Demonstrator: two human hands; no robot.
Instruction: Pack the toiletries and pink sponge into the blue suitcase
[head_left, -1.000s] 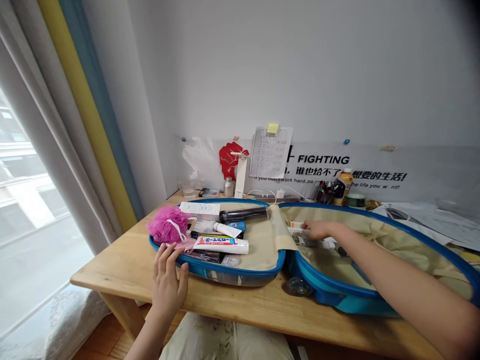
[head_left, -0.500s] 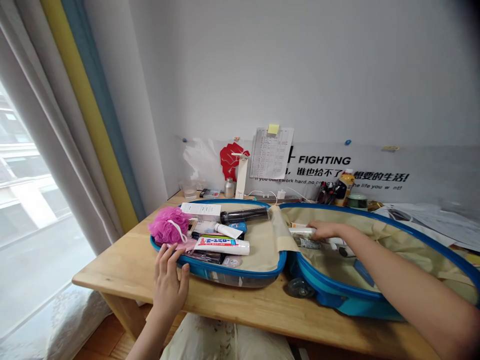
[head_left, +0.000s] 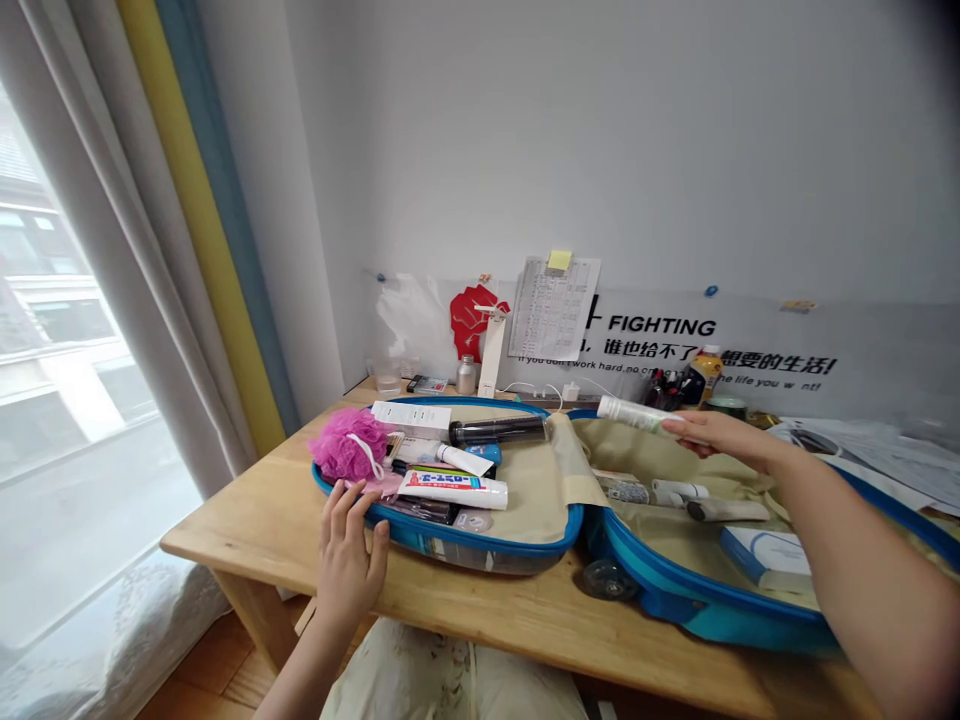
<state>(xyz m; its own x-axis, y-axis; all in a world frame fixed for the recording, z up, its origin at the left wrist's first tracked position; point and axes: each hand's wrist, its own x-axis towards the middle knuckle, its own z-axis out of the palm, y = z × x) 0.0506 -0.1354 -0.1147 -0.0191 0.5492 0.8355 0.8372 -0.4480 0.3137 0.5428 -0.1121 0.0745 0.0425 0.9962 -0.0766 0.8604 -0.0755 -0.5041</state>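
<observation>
An open blue suitcase [head_left: 517, 562] with a beige lining lies across the table. My right hand [head_left: 724, 438] grips a white tube [head_left: 630, 411] by one end, raised above the right half. My left hand [head_left: 351, 545] rests with fingers spread on the left half's front rim, close to a pink bath puff [head_left: 347, 446]. In that half lie a toothpaste tube [head_left: 454, 489], a smaller white tube [head_left: 465, 459], a white box [head_left: 412, 419] and a dark cylinder [head_left: 499, 430]. Under my right arm are a clear bottle [head_left: 622, 488], a white tube [head_left: 679, 489] and a blue-and-white box [head_left: 769, 556].
The wooden table [head_left: 225, 520] stands against a wall. Behind the suitcase are a small metallic bottle [head_left: 466, 375], a white stand [head_left: 491, 355], a charger with cables [head_left: 571, 391] and a yellow bottle [head_left: 705, 375]. Papers [head_left: 862, 450] lie at the back right.
My right hand has lifted the white tube up out of the suitcase's right half. My left hand stays on the rim. The whole view has shifted slightly.
</observation>
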